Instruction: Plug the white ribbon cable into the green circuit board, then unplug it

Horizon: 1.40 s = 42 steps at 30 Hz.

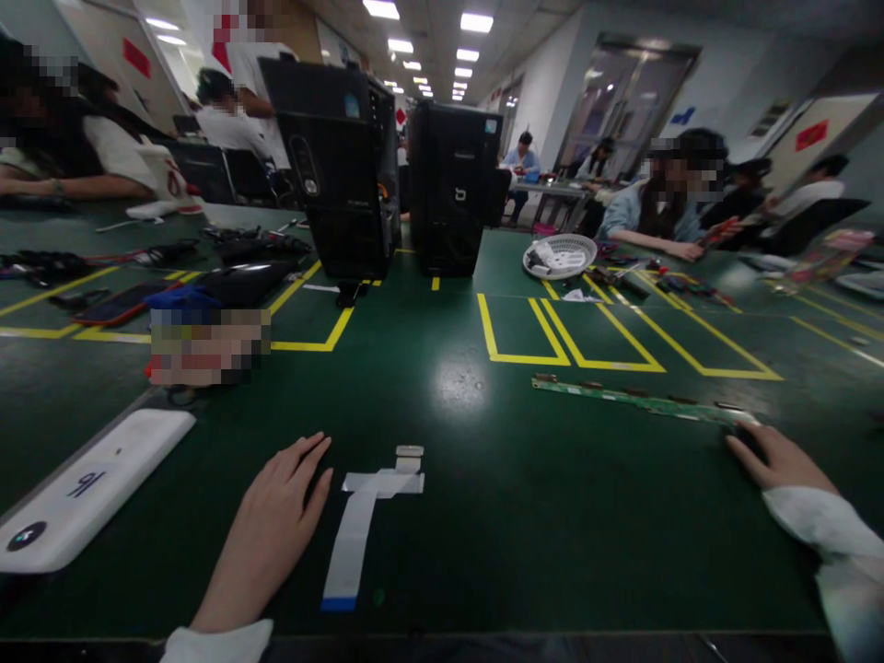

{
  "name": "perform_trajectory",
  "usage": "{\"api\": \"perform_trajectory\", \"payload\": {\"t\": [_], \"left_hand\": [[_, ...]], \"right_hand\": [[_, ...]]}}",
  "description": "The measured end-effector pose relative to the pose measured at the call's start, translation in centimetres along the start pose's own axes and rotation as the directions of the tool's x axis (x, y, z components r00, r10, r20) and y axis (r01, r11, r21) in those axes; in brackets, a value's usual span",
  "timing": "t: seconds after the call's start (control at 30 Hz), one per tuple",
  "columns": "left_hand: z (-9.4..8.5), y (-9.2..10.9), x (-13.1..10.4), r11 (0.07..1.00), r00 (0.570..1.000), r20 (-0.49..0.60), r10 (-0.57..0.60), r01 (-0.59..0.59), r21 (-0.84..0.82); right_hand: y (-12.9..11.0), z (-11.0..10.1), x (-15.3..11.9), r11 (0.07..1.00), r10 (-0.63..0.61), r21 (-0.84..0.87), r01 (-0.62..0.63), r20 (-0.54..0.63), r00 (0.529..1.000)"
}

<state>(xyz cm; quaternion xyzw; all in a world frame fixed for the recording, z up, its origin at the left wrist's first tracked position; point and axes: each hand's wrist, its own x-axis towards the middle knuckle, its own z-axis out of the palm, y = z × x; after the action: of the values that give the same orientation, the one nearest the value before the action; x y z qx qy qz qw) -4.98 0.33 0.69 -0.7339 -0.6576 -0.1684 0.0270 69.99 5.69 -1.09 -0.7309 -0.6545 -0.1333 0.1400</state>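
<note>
On the green table, my left hand (280, 516) rests palm down with its fingers stretched out, holding nothing. Just right of it lies a white flat ribbon cable (355, 543), with a blue end toward me, a connector at the far end and a strip of clear tape across it. Far to the right, my right hand (784, 456) has its thumb and fingers closed at the right end of a long, narrow green circuit board (622, 398). Several connectors line the board's far edge. The fingertips partly hide the gripped end.
Two black computer towers (331, 175) stand at the back. A white basket (561, 256) and loose parts are right of them. At left lie a white oblong case (97, 488), a blurred-out item and cables. Yellow tape (531, 357) marks boxes. Other people sit around.
</note>
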Motion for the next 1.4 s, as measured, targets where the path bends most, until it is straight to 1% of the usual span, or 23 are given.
{"api": "perform_trajectory", "payload": {"t": [0.07, 0.13, 0.2, 0.3, 0.37, 0.43, 0.53, 0.6, 0.67, 0.77, 0.87, 0.97, 1.03, 1.1, 1.2, 1.3, 1.4], "left_hand": [[0.1, -0.2, 0.0, 1.0, 1.0, -0.003, 0.011, -0.011, -0.005], [0.2, -0.3, 0.0, 1.0, 1.0, -0.002, 0.008, -0.008, -0.006], [0.3, -0.4, 0.0, 1.0, 1.0, 0.003, 0.004, -0.004, -0.005], [0.3, -0.4, 0.0, 1.0, 1.0, -0.002, 0.014, -0.014, 0.001], [0.3, -0.3, 0.0, 1.0, 0.999, -0.018, 0.031, -0.031, -0.001], [0.3, -0.2, 0.1, 0.999, 0.999, -0.027, 0.039, -0.04, -0.005], [0.1, 0.0, 0.1, 0.999, 0.999, -0.028, 0.033, -0.033, -0.01], [0.0, 0.1, 0.1, 0.999, 0.999, -0.034, 0.031, -0.031, -0.011], [0.0, 0.2, 0.1, 1.0, 0.999, -0.04, 0.027, -0.028, -0.012], [0.1, 0.0, 0.1, 1.0, 0.999, -0.029, 0.026, -0.026, -0.007], [0.2, -0.2, 0.0, 0.999, 0.999, -0.02, 0.034, -0.034, 0.002], [0.2, -0.2, 0.0, 0.999, 0.999, -0.014, 0.034, -0.034, 0.005], [0.1, -0.1, 0.0, 0.999, 0.999, -0.011, 0.032, -0.031, 0.006], [0.1, 0.0, 0.0, 1.0, 1.0, -0.013, 0.028, -0.028, 0.011], [0.1, 0.0, 0.1, 1.0, 0.999, -0.017, 0.027, -0.027, 0.004], [0.1, -0.1, 0.1, 1.0, 0.999, -0.024, 0.022, -0.022, -0.021], [-0.1, 0.1, 0.1, 0.997, 0.998, -0.053, 0.027, -0.031, -0.068]], "right_hand": [[-2.1, -0.4, 0.1, 0.996, 0.021, 0.088, -0.027, 0.069, 0.997], [-4.6, -0.6, 0.1, 0.986, -0.001, 0.167, -0.015, 0.094, 0.996], [-7.1, -0.6, 0.2, 0.972, -0.065, 0.231, 0.04, 0.1, 0.993], [-10.9, 0.0, 0.6, 0.947, -0.177, 0.288, 0.139, 0.111, 0.978], [-13.4, 0.6, 1.1, 0.922, -0.266, 0.313, 0.229, 0.083, 0.96], [-16.0, 1.4, 1.7, 0.881, -0.369, 0.332, 0.338, 0.032, 0.929], [-20.4, 2.2, 2.5, 0.796, -0.512, 0.352, 0.493, -0.044, 0.858], [-23.6, 2.5, 2.8, 0.743, -0.574, 0.362, 0.562, -0.086, 0.814], [-26.8, 2.4, 2.7, 0.716, -0.598, 0.373, 0.59, -0.107, 0.794], [-31.3, 1.6, 1.9, 0.71, -0.602, 0.378, 0.594, -0.11, 0.791], [-34.7, 0.5, 0.5, 0.71, -0.599, 0.371, 0.599, -0.131, 0.79], [-36.9, -0.5, -0.6, 0.736, -0.581, 0.334, 0.589, -0.136, 0.803], [-37.8, -0.9, -1.0, 0.76, -0.567, 0.298, 0.578, -0.131, 0.813], [-38.3, -1.0, -0.9, 0.762, -0.566, 0.288, 0.58, -0.14, 0.812], [-38.9, -0.6, -0.5, 0.707, -0.609, 0.331, 0.625, -0.164, 0.776], [-39.6, 0.2, 0.0, 0.649, -0.659, 0.377, 0.661, -0.156, 0.736], [-40.2, 0.7, 0.3, 0.645, -0.667, 0.405, 0.648, -0.116, 0.736]]}}
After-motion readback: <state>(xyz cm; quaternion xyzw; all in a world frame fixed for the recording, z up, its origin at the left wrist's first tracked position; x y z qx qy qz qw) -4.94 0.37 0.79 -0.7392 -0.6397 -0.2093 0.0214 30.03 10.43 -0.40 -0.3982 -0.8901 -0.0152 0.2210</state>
